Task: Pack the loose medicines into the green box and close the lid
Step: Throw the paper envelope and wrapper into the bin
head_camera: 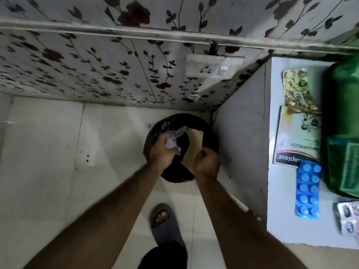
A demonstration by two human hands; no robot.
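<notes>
My left hand (162,153) grips a crumpled clear plastic wrapper (173,140) over a round bin lined with a black bag (175,121) on the floor. My right hand (206,161) is closed beside it, above the bin's right rim; what it holds is unclear. On the white table (279,193) at the right lie a gold blister strip (298,89), a white bandage box (297,136), a blue tablet strip (308,191) and a dark pill strip (347,218). The green box (343,129) sits at the table's right edge, partly cut off.
A floral-papered wall with a white socket plate (211,67) stands behind the bin. The floor is pale tile. My foot in a grey sandal (165,224) is below my arms. The table's white side panel (242,133) stands right next to the bin.
</notes>
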